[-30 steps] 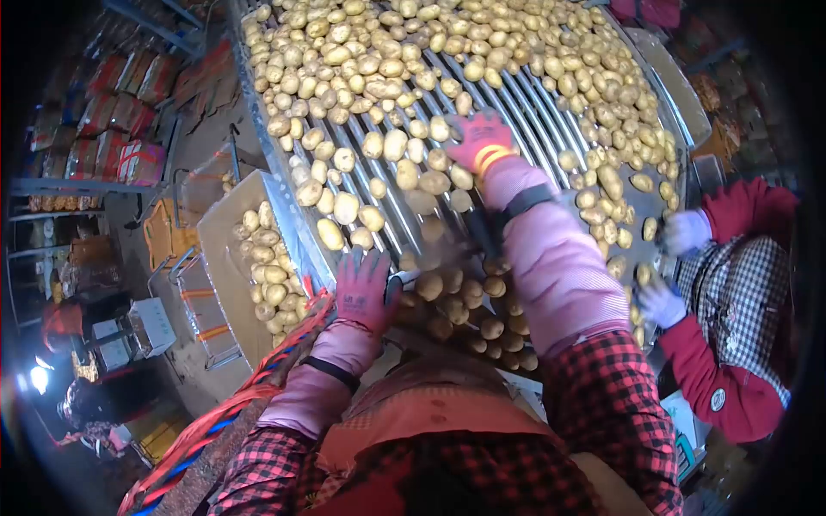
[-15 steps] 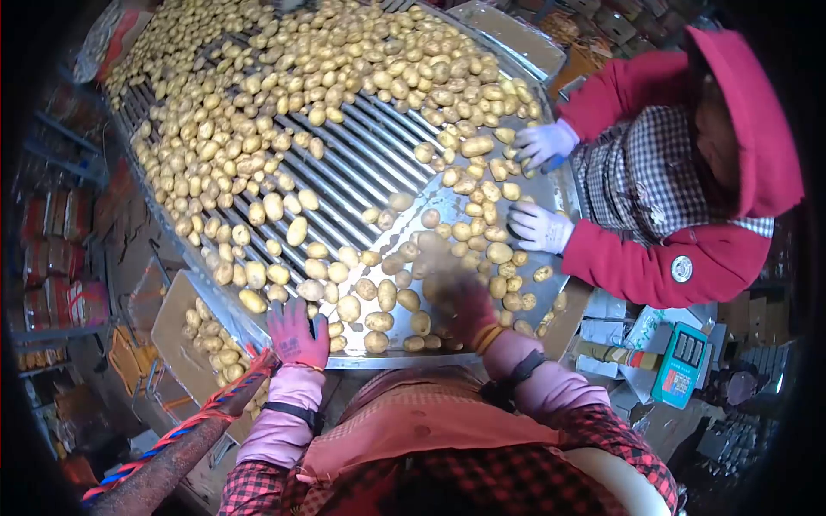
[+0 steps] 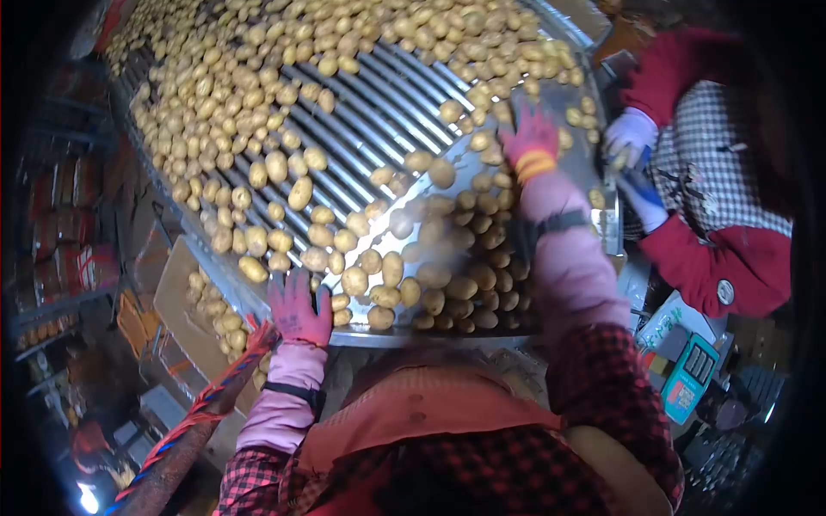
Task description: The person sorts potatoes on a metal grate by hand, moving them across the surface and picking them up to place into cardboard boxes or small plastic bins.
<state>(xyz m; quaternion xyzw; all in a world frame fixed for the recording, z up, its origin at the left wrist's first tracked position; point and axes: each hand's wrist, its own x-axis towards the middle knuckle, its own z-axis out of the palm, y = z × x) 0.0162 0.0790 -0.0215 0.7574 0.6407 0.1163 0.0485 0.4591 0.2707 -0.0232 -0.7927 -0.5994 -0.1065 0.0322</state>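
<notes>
Many yellow potatoes (image 3: 354,281) lie on a metal sorting table (image 3: 551,211), loose on its smooth sheet and thick across the rollers (image 3: 379,112). My left hand (image 3: 299,310), in a pink glove, rests at the near left rim, fingers spread, with potatoes just beyond its fingertips. My right hand (image 3: 530,139), also gloved, stretches far forward at the right side of the sheet. Its fingers are spread over or beside potatoes, with none visibly gripped. Nearer me, a dense cluster of potatoes (image 3: 462,287) sits left of my right forearm, partly blurred.
A co-worker in a red jacket stands at the right edge, gloved hands (image 3: 631,138) close together there. A cardboard box of potatoes (image 3: 215,314) is below the left rim, beside a post wrapped in coloured cord (image 3: 202,404). At lower right lies a teal scale (image 3: 690,378).
My right hand has moved forward and right, from the near part of the sheet. Potatoes now bunch at the near right. The co-worker's hands have pulled back to the edge. My left hand stays put.
</notes>
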